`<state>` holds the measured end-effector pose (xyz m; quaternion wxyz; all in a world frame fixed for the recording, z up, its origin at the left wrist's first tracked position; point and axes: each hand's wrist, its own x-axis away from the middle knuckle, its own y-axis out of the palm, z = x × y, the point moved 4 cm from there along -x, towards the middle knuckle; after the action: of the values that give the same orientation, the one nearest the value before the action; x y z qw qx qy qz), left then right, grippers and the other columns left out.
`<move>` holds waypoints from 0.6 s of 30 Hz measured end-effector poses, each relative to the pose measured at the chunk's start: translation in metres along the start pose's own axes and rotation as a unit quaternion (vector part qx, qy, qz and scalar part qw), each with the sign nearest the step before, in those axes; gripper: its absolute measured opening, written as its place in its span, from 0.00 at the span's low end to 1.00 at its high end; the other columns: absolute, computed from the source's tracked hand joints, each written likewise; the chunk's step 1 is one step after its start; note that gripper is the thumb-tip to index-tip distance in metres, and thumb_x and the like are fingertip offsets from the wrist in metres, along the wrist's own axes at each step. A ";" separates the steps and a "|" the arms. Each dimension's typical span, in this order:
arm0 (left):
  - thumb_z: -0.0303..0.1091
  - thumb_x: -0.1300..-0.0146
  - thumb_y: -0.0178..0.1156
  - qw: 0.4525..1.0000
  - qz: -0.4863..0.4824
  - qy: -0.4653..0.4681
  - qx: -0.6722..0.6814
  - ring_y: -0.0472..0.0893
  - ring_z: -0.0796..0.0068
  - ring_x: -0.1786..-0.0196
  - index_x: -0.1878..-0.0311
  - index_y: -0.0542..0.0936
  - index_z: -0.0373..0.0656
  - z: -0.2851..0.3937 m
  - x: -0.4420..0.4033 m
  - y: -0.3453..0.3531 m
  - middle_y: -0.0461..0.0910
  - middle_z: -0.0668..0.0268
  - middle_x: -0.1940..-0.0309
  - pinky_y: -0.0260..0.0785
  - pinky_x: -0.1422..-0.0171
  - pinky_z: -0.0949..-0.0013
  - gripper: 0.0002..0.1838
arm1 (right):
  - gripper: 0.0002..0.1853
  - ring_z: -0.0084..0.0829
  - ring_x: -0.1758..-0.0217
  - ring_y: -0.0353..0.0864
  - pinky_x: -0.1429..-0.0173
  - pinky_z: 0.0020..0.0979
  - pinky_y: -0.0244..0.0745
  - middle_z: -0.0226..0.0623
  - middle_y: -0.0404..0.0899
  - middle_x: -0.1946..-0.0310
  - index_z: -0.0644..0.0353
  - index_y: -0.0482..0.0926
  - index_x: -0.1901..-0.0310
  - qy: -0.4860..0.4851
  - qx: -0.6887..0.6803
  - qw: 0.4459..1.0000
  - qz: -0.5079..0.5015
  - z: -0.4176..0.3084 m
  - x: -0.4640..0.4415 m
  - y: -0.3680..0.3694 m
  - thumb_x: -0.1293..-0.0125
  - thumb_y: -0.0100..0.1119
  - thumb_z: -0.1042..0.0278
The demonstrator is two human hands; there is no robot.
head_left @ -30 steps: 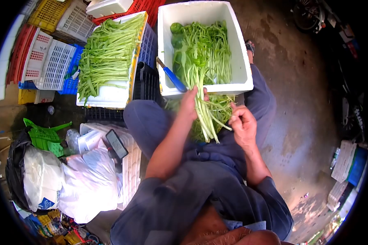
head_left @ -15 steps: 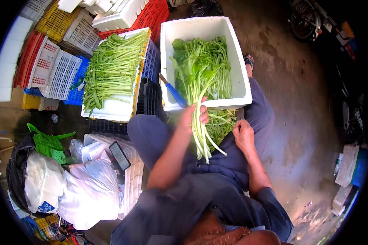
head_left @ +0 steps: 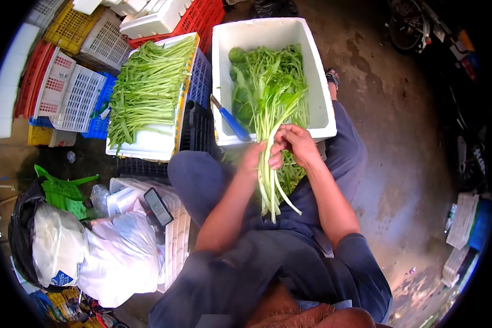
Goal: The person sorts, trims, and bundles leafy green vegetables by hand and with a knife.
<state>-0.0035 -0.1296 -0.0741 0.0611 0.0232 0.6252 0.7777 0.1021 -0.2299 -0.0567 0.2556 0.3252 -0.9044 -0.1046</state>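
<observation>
My left hand [head_left: 255, 157] is closed around a bunch of water spinach [head_left: 273, 109], its pale stems hanging down over my lap and its leaves pointing into the white foam box [head_left: 318, 109]. My right hand [head_left: 300, 144] meets the bunch from the other side, fingers pinched on the stems beside my left fingers. A blue-handled knife [head_left: 234, 123] lies at the box's near left corner, handle end close to my left hand; whether it touches the hand I cannot tell. More water spinach fills the box, and loose greens [head_left: 292, 176] lie below it between my legs.
Left of the box, a foam lid [head_left: 142, 151] on crates carries neatly laid water spinach [head_left: 147, 90]. Stacked baskets [head_left: 82, 93] stand farther left. Nearer are a white plastic bag [head_left: 120, 257], a scale-like device with a display [head_left: 158, 206] and a green plastic stool [head_left: 63, 191].
My right hand has come up from my right knee and taken hold of the stems beside my left hand. The left hand still grips the bunch. The view has shifted slightly.
</observation>
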 end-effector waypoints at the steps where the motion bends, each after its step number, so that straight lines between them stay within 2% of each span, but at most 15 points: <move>1: 0.43 0.24 0.52 1.000 -0.002 -0.003 0.001 0.71 0.75 0.70 0.26 0.66 0.39 -0.002 0.000 0.000 0.73 0.70 0.63 0.66 0.64 0.68 0.29 | 0.08 0.20 0.71 0.78 0.65 0.21 0.74 0.31 0.82 0.68 0.65 0.79 0.51 0.030 -0.090 0.995 -0.002 0.006 -0.009 0.002 0.25 0.55 0.71; 2: 0.43 0.24 0.53 1.000 -0.005 -0.006 0.001 0.71 0.75 0.70 0.27 0.66 0.39 -0.002 -0.001 -0.001 0.73 0.70 0.64 0.66 0.64 0.68 0.28 | 0.06 0.22 0.71 0.78 0.65 0.21 0.75 0.33 0.82 0.68 0.64 0.80 0.54 0.023 -0.152 0.988 -0.020 0.006 -0.014 0.004 0.25 0.57 0.71; 5: 0.43 0.24 0.52 1.000 0.000 -0.005 0.012 0.71 0.76 0.70 0.28 0.67 0.38 -0.002 0.001 0.007 0.72 0.71 0.65 0.66 0.65 0.68 0.27 | 0.08 0.26 0.68 0.80 0.60 0.26 0.80 0.35 0.82 0.67 0.66 0.80 0.52 -0.026 -0.267 0.963 -0.036 0.000 -0.021 0.012 0.24 0.54 0.72; 8: 0.44 0.25 0.53 1.000 -0.005 -0.002 0.018 0.71 0.76 0.70 0.28 0.66 0.38 -0.003 -0.001 0.003 0.71 0.71 0.66 0.66 0.65 0.68 0.29 | 0.08 0.27 0.67 0.82 0.59 0.27 0.82 0.37 0.82 0.66 0.67 0.80 0.52 -0.054 -0.295 0.952 -0.061 -0.007 -0.019 0.014 0.25 0.55 0.73; 11: 0.45 0.25 0.54 1.000 -0.003 -0.006 0.025 0.71 0.76 0.71 0.27 0.64 0.38 -0.004 -0.001 0.005 0.71 0.71 0.67 0.65 0.65 0.68 0.30 | 0.07 0.28 0.67 0.83 0.59 0.28 0.82 0.38 0.83 0.64 0.67 0.80 0.52 -0.058 -0.296 0.950 -0.086 -0.009 -0.016 0.010 0.25 0.56 0.73; 14: 0.46 0.26 0.55 1.000 -0.005 -0.015 0.017 0.70 0.77 0.71 0.26 0.64 0.38 -0.004 -0.001 0.010 0.70 0.71 0.67 0.65 0.65 0.69 0.31 | 0.04 0.27 0.64 0.81 0.56 0.29 0.79 0.37 0.84 0.62 0.65 0.81 0.56 -0.052 -0.292 0.949 -0.105 -0.015 -0.012 0.010 0.28 0.58 0.76; 18: 0.45 0.25 0.55 0.999 -0.022 -0.022 0.019 0.70 0.77 0.71 0.27 0.65 0.38 -0.004 -0.002 0.011 0.70 0.72 0.68 0.65 0.65 0.70 0.30 | 0.03 0.25 0.65 0.79 0.58 0.29 0.75 0.34 0.82 0.66 0.63 0.80 0.60 -0.069 -0.234 0.964 -0.102 -0.015 -0.013 0.004 0.29 0.58 0.75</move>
<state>-0.0028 -0.1359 -0.0644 0.0909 0.0278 0.6390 0.7633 0.1161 -0.2191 -0.0481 0.2499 0.3386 -0.8322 -0.3611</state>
